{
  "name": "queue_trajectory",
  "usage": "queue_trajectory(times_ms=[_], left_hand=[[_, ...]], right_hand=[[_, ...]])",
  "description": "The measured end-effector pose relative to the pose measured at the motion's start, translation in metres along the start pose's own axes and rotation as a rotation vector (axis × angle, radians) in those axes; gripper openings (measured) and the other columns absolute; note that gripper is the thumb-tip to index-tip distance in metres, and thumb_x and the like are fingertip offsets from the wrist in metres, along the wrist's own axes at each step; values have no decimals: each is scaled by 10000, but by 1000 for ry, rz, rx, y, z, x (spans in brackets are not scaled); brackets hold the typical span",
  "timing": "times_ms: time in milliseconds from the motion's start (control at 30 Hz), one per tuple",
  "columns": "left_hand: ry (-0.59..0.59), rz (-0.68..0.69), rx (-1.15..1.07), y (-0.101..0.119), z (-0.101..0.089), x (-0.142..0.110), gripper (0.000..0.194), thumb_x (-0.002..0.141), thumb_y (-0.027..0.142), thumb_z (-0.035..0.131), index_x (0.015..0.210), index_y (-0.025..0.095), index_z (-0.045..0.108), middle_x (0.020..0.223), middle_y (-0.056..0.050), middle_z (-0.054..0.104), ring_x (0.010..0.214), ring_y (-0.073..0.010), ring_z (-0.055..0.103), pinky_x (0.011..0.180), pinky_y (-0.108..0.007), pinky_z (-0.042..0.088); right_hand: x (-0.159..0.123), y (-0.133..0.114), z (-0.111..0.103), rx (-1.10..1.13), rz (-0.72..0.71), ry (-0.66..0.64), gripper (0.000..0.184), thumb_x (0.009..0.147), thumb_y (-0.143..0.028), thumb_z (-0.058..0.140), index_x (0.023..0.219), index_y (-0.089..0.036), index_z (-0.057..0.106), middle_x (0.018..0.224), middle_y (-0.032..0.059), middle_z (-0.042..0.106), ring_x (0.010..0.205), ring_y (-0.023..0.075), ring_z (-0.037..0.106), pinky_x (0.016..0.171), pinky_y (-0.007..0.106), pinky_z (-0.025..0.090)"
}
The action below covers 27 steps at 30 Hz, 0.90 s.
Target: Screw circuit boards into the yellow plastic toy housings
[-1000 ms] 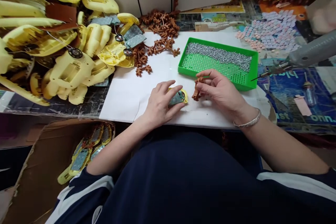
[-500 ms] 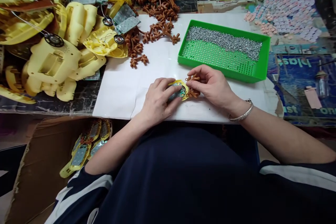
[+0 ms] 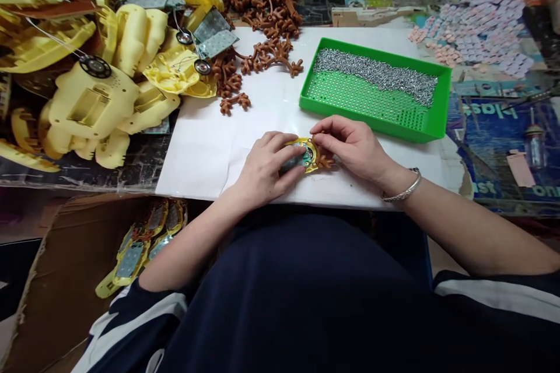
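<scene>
On the white work surface (image 3: 199,157) lies a yellow plastic toy shell (image 3: 311,168) with a green circuit board (image 3: 298,158) inside. My left hand (image 3: 269,166) is closed over its left part, fingers and thumb around the edges, hiding much of it. A brown antler-shaped plastic piece (image 3: 324,161) sits against the shell's right end. My right hand (image 3: 347,143) pinches the upper part of this antler piece between thumb and index finger; the fingertips cover the spot where it meets the shell.
A green perforated tray (image 3: 376,128) with many small screws (image 3: 376,73) stands behind my hands. Yellow shells (image 3: 91,105) are heaped left, near brown antler pieces (image 3: 271,11). Small pale parts (image 3: 485,23) lie far right. A cardboard box (image 3: 61,268) below left holds shells with boards.
My right hand has shifted its pinch on the antler piece, which now sits lower and closer against the shell's end. The left hand keeps its hold. The view has tilted slightly.
</scene>
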<state>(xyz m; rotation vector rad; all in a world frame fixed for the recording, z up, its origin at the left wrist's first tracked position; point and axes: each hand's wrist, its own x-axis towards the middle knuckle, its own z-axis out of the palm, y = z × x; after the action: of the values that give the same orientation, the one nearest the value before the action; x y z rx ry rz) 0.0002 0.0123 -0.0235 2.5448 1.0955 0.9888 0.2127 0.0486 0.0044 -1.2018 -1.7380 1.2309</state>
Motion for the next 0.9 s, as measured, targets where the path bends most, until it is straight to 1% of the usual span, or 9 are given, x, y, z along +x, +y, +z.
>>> queue_trajectory(times_ms=[267,400,467,533,600,700,800,867,900], left_hand=[[-1,9,1,-1,1,0,254,999,354,555,1143,182,675,1207,-133,698,1086,-252,616,923,-420,545],[1,15,5,0,1,0,254,1001,341,551,1142,169,674,1202,-143,696,1086,-257,612,914,-418,543],[-13,5,5,0,0,0,251,1000,335,550,1148,174,672,1215,-141,691,1100,-258,607,925,-422,537],[-33,-8,11,1,-1,-1,248,999,337,548,1155,185,669,1225,-133,687,1114,-259,604,933,-425,531],[-42,-10,18,0,-1,-1,249,1003,342,537,1154,192,667,1216,-128,686,1111,-258,606,929,-423,529],[-34,-6,20,0,1,0,281,998,373,539,1160,177,659,1254,-156,657,1127,-273,603,948,-441,524],[-79,-37,28,3,3,1,413,921,438,652,1222,156,627,1330,-196,607,1167,-316,588,989,-495,515],[-121,-78,23,6,-3,-2,487,872,413,705,1269,153,599,1305,-188,618,1153,-318,597,995,-498,518],[-129,-102,11,7,-10,-6,498,867,391,706,1288,153,587,1284,-179,629,1149,-309,604,1000,-485,520]], right_hand=[[6,-7,2,-147,44,-9,152,834,-297,619,817,-152,665,723,12,663,625,122,554,617,270,438],[6,-6,2,-295,5,-48,134,875,-277,589,829,-166,648,733,19,659,674,143,575,670,283,452],[4,-3,4,-444,-81,-49,141,903,-273,561,864,-168,647,831,58,677,767,176,607,736,312,473],[0,2,7,-588,-171,-11,182,935,-281,520,960,-159,653,1006,118,679,878,212,624,793,345,487],[-4,6,10,-662,-211,27,233,961,-292,487,1070,-151,637,1123,150,653,929,231,629,804,362,503],[-6,9,12,-681,-229,82,227,969,-302,489,1098,-168,619,1112,131,657,918,226,636,819,369,521],[-5,10,9,-643,-242,133,228,959,-333,500,1069,-178,625,1080,117,663,879,212,642,845,377,532],[-5,9,7,-588,-233,158,254,943,-372,502,1058,-184,628,1071,114,660,806,194,638,813,375,545],[-6,8,7,-556,-218,171,269,932,-396,504,1050,-189,629,1068,111,658,761,182,631,779,370,552]])
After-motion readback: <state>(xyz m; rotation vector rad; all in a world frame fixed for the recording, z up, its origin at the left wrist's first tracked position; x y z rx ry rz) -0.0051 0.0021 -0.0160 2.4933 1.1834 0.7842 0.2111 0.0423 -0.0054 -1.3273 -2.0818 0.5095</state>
